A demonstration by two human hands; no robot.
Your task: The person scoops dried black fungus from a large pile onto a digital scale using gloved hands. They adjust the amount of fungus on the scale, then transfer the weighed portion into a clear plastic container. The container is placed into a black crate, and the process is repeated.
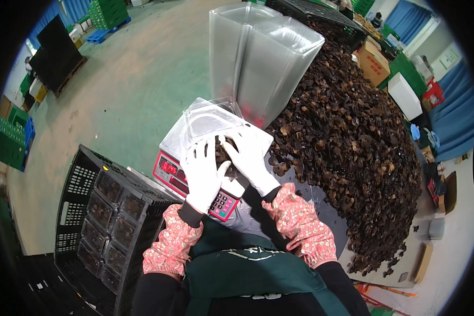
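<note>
Both hands wear white gloves and lie over a clear plastic tray of dark brown wood ear mushrooms on the metal pan of a red digital scale. My left hand presses on the tray's left side, fingers spread. Opposite it, my right hand rests on the tray's right side; its fingertips point toward the far edge. The open clear lid lies beyond the fingers. Under the palms most of the tray is hidden. The scale's red display is lit. Whether the fingers grip anything is unclear.
Tall stacks of nested clear containers stand behind the scale. A large heap of wood ear mushrooms covers the table at right. At lower left, a black plastic crate holds several filled clear boxes. A cardboard carton stands farther back.
</note>
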